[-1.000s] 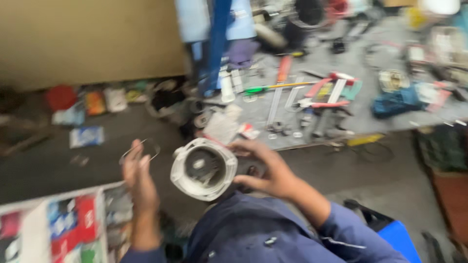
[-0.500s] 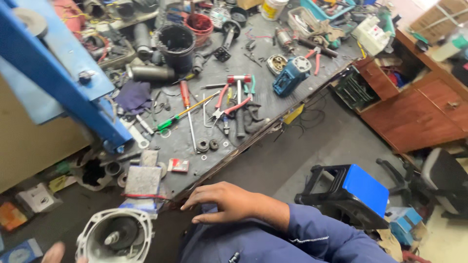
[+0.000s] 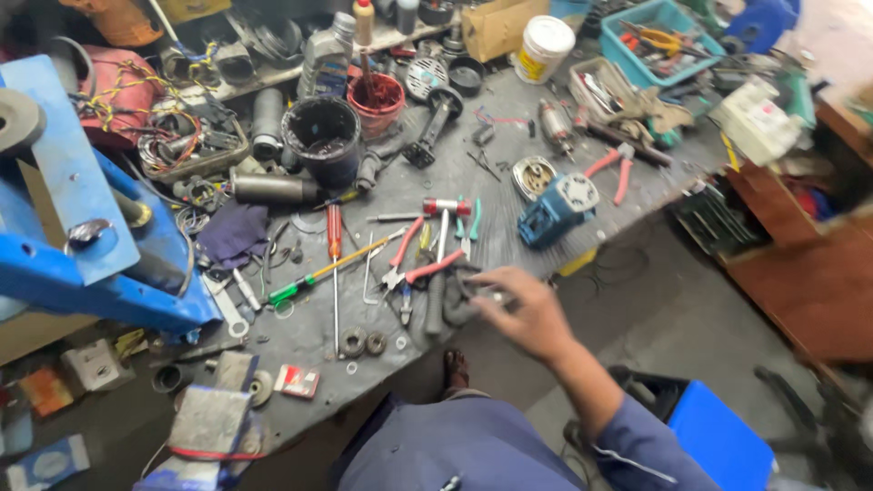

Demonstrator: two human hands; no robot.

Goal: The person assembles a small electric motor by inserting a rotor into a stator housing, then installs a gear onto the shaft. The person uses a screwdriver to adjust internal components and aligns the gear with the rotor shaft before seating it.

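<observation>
Our right hand has left the round motor housing, now out of view, and reaches over the bench edge, fingers loosely spread and blurred, just beside the red-handled pliers; we are fetching a tool.

Only the right hand is seen; the left hand is out of view. The right arm is stretched from the near right toward the far left, its forearm bare below a pushed-up blue sleeve. The hand is held palm down, fingers loosely spread and slightly curled. It is blurred, so a grip cannot be judged.
</observation>
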